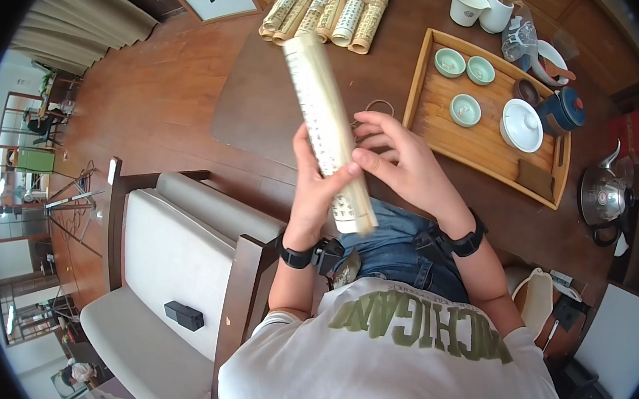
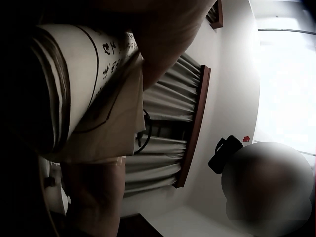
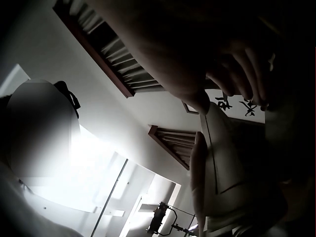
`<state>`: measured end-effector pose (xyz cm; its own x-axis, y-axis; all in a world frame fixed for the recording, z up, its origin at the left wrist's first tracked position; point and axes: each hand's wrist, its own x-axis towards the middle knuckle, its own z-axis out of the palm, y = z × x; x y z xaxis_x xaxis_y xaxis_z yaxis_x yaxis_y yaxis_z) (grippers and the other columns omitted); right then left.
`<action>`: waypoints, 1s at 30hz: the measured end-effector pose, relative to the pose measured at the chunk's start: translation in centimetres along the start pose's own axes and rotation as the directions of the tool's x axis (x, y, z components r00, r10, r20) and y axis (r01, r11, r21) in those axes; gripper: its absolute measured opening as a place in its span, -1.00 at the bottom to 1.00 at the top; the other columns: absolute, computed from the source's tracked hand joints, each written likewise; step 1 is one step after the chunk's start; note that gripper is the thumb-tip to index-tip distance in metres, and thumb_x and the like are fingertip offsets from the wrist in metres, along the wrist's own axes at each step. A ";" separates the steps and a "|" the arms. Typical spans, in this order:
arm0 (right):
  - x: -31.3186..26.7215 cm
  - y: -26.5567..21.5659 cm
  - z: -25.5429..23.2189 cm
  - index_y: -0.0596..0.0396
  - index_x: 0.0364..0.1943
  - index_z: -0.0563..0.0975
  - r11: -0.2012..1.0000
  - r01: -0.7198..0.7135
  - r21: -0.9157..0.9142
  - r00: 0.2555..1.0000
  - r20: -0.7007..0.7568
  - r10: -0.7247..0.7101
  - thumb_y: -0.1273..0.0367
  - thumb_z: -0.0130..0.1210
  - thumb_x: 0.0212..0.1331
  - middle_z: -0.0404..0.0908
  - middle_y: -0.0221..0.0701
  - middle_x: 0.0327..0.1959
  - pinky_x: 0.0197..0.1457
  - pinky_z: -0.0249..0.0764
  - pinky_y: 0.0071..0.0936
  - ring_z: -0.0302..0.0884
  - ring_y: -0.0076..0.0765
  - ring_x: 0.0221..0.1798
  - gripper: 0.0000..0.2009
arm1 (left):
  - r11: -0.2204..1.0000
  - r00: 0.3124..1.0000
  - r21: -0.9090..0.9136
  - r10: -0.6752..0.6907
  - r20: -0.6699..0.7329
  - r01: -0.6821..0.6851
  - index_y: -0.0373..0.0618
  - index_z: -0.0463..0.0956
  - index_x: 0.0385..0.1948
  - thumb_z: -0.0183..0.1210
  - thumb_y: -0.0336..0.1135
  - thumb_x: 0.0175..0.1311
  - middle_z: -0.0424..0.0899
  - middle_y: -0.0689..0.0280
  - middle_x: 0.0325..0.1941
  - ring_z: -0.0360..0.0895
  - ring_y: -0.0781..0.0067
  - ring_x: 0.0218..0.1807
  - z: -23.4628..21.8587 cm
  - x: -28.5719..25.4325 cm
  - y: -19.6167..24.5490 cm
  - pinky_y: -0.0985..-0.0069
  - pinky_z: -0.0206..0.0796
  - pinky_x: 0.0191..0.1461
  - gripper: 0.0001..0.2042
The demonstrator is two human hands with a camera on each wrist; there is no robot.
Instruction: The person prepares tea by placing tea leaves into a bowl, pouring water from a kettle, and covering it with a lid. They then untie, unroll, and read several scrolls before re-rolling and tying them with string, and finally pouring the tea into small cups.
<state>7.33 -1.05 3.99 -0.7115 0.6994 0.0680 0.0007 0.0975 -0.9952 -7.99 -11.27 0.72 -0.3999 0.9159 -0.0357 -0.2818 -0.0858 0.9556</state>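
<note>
A rolled paper scroll (image 1: 320,116) with columns of dark writing is held upright over the lap in the head view. The left hand (image 1: 313,188) grips its lower part, thumb across the front. On the scroll's right edge rests the thumb of the right hand (image 1: 399,154), its other fingers bent near a thin cord loop (image 1: 381,105). The left wrist view shows the layered end of the roll (image 2: 74,89); in the right wrist view the scroll (image 3: 222,163) is dim beside the right hand (image 3: 197,64). Whether the right fingers hold the cord is unclear.
Several tied scrolls (image 1: 344,3) lie at the table's far edge. A wooden tray (image 1: 433,113) with pale green cups (image 1: 465,111) and a lidded white bowl (image 1: 520,126) stands on the right, near a metal kettle (image 1: 602,194). A cushioned chair (image 1: 179,250) is on the left.
</note>
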 end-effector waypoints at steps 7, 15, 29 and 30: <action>-0.5 1.0 -0.8 0.33 0.33 0.37 0.997 -0.067 -0.026 0.996 -0.059 0.066 0.23 0.29 0.34 0.70 -0.07 0.06 0.07 0.63 -0.32 0.74 -0.21 0.00 -0.39 | 0.962 0.986 0.239 0.100 0.133 -0.130 -0.12 -0.32 0.55 0.58 -0.32 0.08 0.31 -0.04 0.41 0.44 0.16 0.39 2.2 0.1 -2.5 0.20 0.43 0.38 0.18; -1.6 3.5 -1.1 0.35 0.28 0.45 0.980 -0.078 0.184 0.991 -0.096 0.097 0.52 0.08 0.43 0.72 -0.14 0.07 0.14 0.59 -0.42 0.72 -0.37 0.09 -0.62 | 0.996 0.996 0.052 -0.078 0.037 0.076 -0.17 -0.12 0.51 0.44 -0.48 0.18 0.39 0.02 0.37 0.47 0.26 0.35 1.3 -0.4 -0.8 0.29 0.46 0.36 -0.04; -2.4 2.5 -2.3 0.39 0.35 0.40 0.863 -0.110 0.494 0.976 -0.112 0.188 0.50 0.07 0.46 0.69 -0.18 0.16 0.22 0.52 -0.51 0.64 -0.50 0.12 -0.57 | 0.813 0.983 -0.552 -0.140 0.122 0.184 -0.28 0.16 0.45 0.11 -0.25 0.28 0.48 -0.03 0.35 0.55 0.11 0.33 -0.2 -1.2 -2.0 0.19 0.44 0.41 -0.32; -2.4 2.3 -2.3 0.39 0.34 0.42 0.844 -0.126 0.522 0.971 -0.111 0.213 0.49 0.08 0.46 0.70 -0.19 0.15 0.22 0.51 -0.51 0.64 -0.50 0.12 -0.58 | 0.826 0.983 -0.534 -0.136 0.121 0.180 -0.27 0.15 0.46 0.11 -0.25 0.27 0.48 -0.02 0.35 0.54 0.11 0.33 -0.3 -1.3 -2.0 0.19 0.44 0.41 -0.31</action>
<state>10.67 -0.89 1.67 -0.6127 0.7780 -0.1386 -0.2763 -0.3752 -0.8848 -7.17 -12.39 -1.28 -0.2491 0.9597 -0.1300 -0.7704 -0.1150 0.6271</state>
